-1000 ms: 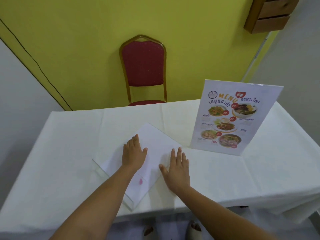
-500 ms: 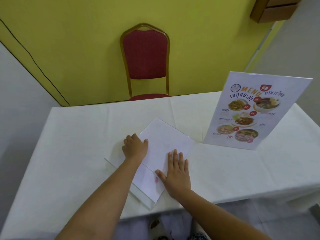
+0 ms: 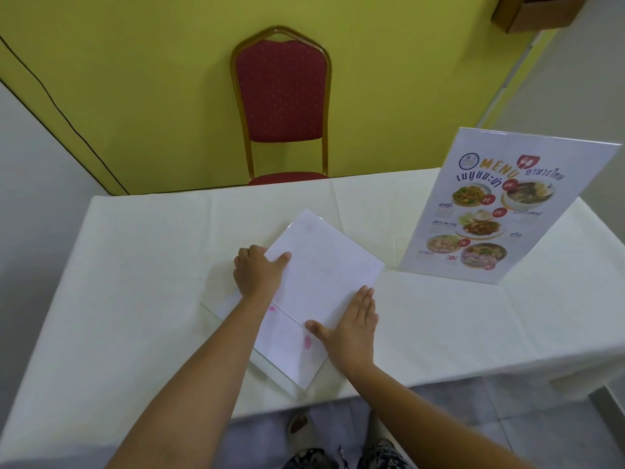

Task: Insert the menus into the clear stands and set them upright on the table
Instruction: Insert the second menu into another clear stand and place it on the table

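Observation:
A clear stand (image 3: 297, 375) lies flat on the white table (image 3: 135, 265), near the front edge. A menu sheet (image 3: 324, 265), blank white side up, lies on it at a slant, partly slid in. My left hand (image 3: 258, 270) grips the sheet's left edge, thumb on top. Flat on the sheet's right lower corner rests my right hand (image 3: 353, 324), fingers together. A second clear stand with a printed colour menu (image 3: 497, 211) stands upright at the right.
A red chair (image 3: 282, 96) with a gold frame stands behind the table against the yellow wall. A wooden box (image 3: 537, 10) hangs on the wall at the upper right. My feet show below the table's front edge.
The menu sheet has shifted up and to the right over the flat stand. My left hand has curled onto its edge and my right hand has followed to its lower corner.

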{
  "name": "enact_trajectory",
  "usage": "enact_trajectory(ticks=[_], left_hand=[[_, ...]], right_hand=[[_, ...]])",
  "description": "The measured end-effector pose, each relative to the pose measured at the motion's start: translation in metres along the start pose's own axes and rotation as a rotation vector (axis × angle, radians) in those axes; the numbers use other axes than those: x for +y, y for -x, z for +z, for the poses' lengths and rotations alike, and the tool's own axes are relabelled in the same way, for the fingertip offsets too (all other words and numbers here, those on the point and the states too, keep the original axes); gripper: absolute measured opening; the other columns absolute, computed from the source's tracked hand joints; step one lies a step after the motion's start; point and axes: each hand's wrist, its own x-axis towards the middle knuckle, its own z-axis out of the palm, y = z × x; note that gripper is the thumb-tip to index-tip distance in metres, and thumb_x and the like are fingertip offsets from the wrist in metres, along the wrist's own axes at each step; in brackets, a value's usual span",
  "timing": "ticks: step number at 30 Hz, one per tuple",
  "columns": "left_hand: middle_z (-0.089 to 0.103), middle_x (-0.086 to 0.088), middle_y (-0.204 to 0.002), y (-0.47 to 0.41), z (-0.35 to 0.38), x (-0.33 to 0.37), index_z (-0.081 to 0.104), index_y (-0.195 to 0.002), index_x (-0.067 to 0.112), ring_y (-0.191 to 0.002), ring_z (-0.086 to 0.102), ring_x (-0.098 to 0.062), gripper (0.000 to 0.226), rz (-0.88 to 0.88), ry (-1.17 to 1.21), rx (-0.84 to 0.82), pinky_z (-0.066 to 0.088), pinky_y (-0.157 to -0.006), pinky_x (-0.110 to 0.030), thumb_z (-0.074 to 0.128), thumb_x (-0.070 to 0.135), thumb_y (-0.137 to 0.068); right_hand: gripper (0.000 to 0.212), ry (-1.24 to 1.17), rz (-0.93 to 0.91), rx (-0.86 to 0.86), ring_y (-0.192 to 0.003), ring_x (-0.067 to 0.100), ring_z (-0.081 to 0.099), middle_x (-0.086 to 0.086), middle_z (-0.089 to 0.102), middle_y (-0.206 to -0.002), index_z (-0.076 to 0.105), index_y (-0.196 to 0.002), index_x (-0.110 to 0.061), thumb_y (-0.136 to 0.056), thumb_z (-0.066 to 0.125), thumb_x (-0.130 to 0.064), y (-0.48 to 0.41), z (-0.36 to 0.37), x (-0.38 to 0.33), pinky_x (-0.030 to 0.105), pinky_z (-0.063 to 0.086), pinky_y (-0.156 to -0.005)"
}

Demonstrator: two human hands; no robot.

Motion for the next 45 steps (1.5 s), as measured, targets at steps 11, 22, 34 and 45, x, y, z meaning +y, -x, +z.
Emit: enact_trajectory(ticks=[11,22,34,45], left_hand=[[0.050,0.002,-0.105,0.004,-0.019,-0.013,0.059,-0.107,0.012,-0.097,0.057,-0.024,0.053,-0.010,0.245,0.095,0.049,-0.077,-0.035,0.069,0.055,-0.077],[0.056,0.004,-0.110,0.000,-0.054,0.036,0.056,-0.114,0.017,-0.099,0.057,-0.017,0.063,0.231,0.459,0.149,0.050,-0.078,-0.032,0.068,0.059,-0.069],[0.048,0.004,-0.131,0.005,-0.061,0.068,0.041,-0.141,0.016,-0.125,0.046,-0.015,0.100,0.295,0.630,0.080,0.037,-0.095,-0.022,0.063,0.076,-0.063],[0.016,-0.005,-0.162,0.029,-0.119,0.102,0.018,-0.155,0.008,-0.150,0.009,-0.018,0.075,0.520,0.335,0.385,0.007,-0.121,-0.035,0.042,0.049,-0.097]], right_hand=[[0.105,-0.460,-0.034,0.117,-0.140,0.026,0.035,0.006,0.031,-0.155,0.000,-0.155,-0.013,-0.082,0.075,-0.027,0.017,-0.013,-0.031,0.045,0.036,-0.111],[0.089,-0.419,-0.220,0.370,-0.140,0.015,0.032,-0.014,0.011,-0.162,-0.008,-0.155,-0.031,-0.095,0.055,-0.015,-0.014,-0.068,-0.055,0.023,0.036,-0.090],[0.086,-0.307,-0.402,0.437,-0.132,0.022,0.044,-0.025,0.017,-0.156,-0.010,-0.139,-0.059,-0.097,0.043,-0.006,-0.015,-0.100,-0.058,0.028,0.040,-0.083],[0.061,-0.144,-0.757,0.470,-0.132,0.015,0.037,0.008,0.050,-0.145,0.025,-0.148,-0.016,-0.094,0.051,-0.007,-0.020,-0.101,-0.083,0.042,0.021,-0.114]])
